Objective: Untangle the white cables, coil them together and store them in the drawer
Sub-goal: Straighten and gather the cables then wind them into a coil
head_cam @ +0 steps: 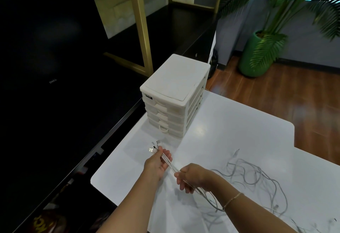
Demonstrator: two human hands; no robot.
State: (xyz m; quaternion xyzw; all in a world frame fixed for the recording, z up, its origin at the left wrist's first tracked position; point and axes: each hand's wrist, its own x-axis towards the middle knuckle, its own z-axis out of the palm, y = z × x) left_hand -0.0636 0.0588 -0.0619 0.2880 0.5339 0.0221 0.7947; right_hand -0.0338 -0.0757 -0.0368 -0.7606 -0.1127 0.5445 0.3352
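Several white cables (257,175) sprawl in loose loops over the right part of the white table (230,131). Their plug ends (153,147), one a USB plug, are bunched together and stick out past my left hand (159,163), which grips the bundle just behind the plugs. A short way along the same bundle, my right hand (193,176) has its fingers curled round the strands. A white plastic drawer unit (174,95) with several drawers, all pushed in, stands at the table's far left corner, beyond both hands.
A dark monitor (51,58) and black shelving fill the left side beyond the table edge. A potted palm in a green pot (255,58) stands on the wooden floor at the back right. The table's right edge steps inward at about mid depth.
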